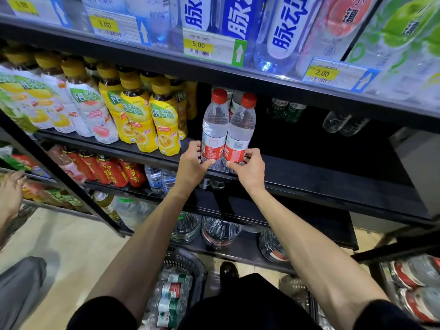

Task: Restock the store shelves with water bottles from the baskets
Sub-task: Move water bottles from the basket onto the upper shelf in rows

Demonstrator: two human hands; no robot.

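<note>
**Two bottles at the shelf lip: tipping is the main worry**

Head view, the only one we have. The left hand [191, 160] curls round the foot of the left water bottle [214, 125], thumb across its front. The right hand [250, 165] grips the foot of the right water bottle [240, 129] the same way. Both red-capped bottles stand upright and touch each other, right at the front edge of the middle shelf [309, 172]. We cannot tell whether their bases rest fully on the board or overhang it.

Risks as we judge them:
- Both grips are low and the bottles are tall. A quick push toward the back could make the tops lag and the pair topple forward off the edge.
- If the person lets go before the bases sit wholly on the shelf, a bottle could drop toward the basket [190, 260] by the feet, where more bottles [171, 294] lie.
- The yellow tea bottles [164, 125] stand just beside the left hand. A sideways nudge could knock the front one over.
- The shelf above hangs close over the red caps, so lifting instead of sliding could catch a cap on it.
- A second person's hand [10, 191] is at the far left, well apart. We expect no trouble from it.

The dark space to the right and behind looks free for sliding the bottles back.
</note>
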